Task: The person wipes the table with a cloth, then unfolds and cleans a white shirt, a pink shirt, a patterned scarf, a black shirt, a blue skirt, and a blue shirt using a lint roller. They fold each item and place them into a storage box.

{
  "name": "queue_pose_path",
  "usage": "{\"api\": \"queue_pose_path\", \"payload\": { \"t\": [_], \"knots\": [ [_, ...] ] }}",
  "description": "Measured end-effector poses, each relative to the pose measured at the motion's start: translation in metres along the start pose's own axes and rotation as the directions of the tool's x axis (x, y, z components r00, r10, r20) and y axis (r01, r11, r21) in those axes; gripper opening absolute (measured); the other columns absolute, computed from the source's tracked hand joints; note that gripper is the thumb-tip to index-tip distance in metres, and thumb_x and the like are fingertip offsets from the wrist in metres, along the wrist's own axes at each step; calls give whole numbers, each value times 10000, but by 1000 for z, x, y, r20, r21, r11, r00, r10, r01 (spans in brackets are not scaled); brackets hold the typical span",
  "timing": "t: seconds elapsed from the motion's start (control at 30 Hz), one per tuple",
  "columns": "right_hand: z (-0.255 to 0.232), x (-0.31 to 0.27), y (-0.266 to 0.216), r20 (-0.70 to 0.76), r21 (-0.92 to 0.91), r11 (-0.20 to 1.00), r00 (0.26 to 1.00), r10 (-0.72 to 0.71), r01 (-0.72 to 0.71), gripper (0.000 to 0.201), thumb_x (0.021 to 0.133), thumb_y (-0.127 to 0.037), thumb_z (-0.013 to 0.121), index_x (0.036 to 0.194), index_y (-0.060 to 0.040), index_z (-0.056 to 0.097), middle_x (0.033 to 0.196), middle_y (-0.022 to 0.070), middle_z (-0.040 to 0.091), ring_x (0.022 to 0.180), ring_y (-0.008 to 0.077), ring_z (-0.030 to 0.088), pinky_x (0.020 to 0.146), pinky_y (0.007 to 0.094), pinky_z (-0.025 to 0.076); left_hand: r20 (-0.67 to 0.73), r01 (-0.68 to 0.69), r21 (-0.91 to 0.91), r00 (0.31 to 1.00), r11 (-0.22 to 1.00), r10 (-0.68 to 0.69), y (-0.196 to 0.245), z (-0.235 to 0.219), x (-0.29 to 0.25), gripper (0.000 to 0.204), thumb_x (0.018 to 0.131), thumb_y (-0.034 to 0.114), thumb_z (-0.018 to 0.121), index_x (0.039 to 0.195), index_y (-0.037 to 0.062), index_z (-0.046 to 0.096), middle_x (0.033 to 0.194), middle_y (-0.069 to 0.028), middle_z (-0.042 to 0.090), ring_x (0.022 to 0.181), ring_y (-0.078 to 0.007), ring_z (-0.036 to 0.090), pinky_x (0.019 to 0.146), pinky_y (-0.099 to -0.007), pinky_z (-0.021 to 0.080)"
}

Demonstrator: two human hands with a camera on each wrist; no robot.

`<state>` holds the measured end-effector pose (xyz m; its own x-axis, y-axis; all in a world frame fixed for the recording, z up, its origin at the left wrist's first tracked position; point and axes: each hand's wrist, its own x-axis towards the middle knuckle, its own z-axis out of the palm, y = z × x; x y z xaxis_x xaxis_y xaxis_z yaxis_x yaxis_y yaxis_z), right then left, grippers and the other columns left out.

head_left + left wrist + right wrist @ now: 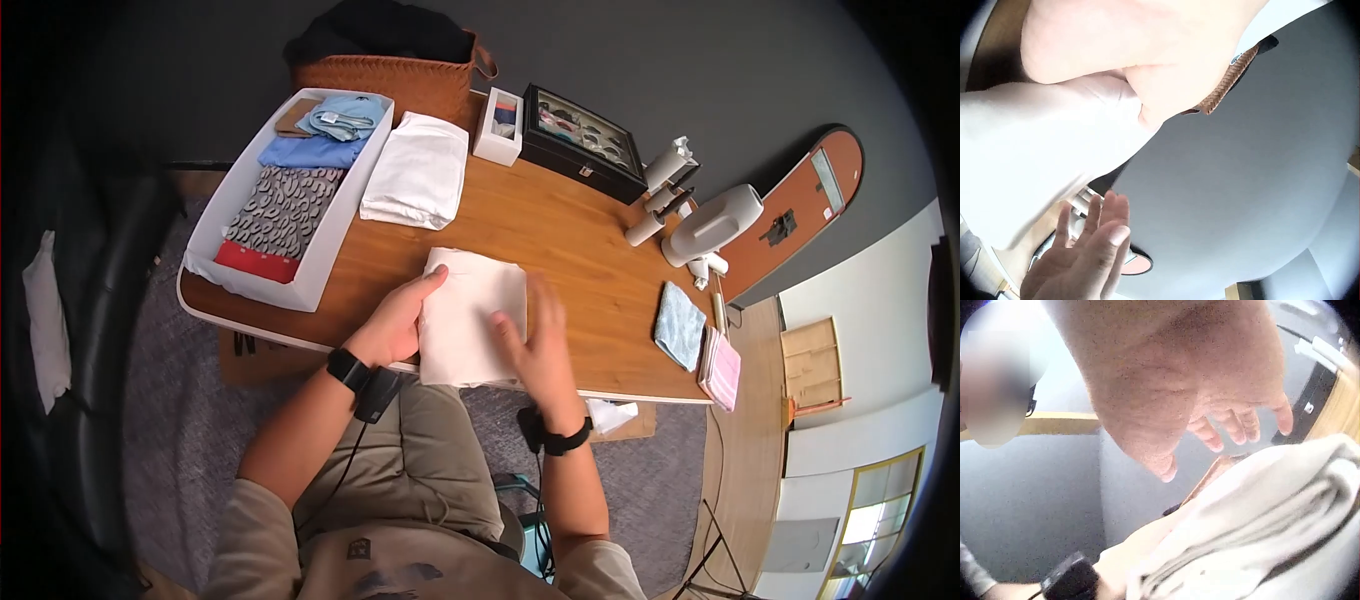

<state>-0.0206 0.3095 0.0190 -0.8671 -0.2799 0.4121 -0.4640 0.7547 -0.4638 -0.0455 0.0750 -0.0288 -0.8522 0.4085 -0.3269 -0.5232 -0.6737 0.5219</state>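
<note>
A folded white cloth [472, 325], a neat rectangle, is held over the table's near edge. My left hand [398, 318] grips its left side, thumb on the top face and the other fingers mostly hidden. In the left wrist view the thumb presses into the white fabric [1041, 137]. My right hand [543, 350] hovers at the cloth's right side with fingers spread. From the right wrist, its palm [1191, 381] appears above several stacked fabric layers [1272, 519], and nothing is in its grasp.
On the wooden table [590, 310], a white box [330, 262] of folded clothes and a white folded pile [415, 170] stand left. Behind are a woven basket [390, 78] and a black display case [585, 145]. Bottles [712, 225], a blue cloth [680, 325] and a pink cloth [720, 370] lie right.
</note>
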Motion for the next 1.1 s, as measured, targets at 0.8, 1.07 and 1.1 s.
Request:
{"api": "queue_pose_path", "payload": {
  "t": [0.8,1.07,1.1],
  "knots": [
    [-66,-59,-51,125,479,873,992,31,-88,290,924,-98,859,1108,21,670,1312,174,679,1228,310,656,1030,390,532,206,-49,826,954,562,-219,-20,20,-139,730,897,186,871,1512,-8,529,1376,-131,698,1250,-211,656,1086,-383,514],
    [-45,-68,-69,155,392,919,984,-92,24,172,986,-59,781,934,61,670,1162,194,666,1064,345,676,908,393,557,204,-103,913,954,396,-222,-23,31,-150,572,917,210,833,1390,-4,592,1248,-155,745,1126,-224,705,983,-389,549],
    [-44,-69,-71,156,392,920,984,-89,21,172,986,-59,781,934,61,670,1162,194,666,1064,345,676,908,393,557,228,-127,905,950,405,-212,-24,28,-149,577,920,217,833,1394,-8,592,1237,-154,750,1111,-220,707,977,-384,553]
  ]
}}
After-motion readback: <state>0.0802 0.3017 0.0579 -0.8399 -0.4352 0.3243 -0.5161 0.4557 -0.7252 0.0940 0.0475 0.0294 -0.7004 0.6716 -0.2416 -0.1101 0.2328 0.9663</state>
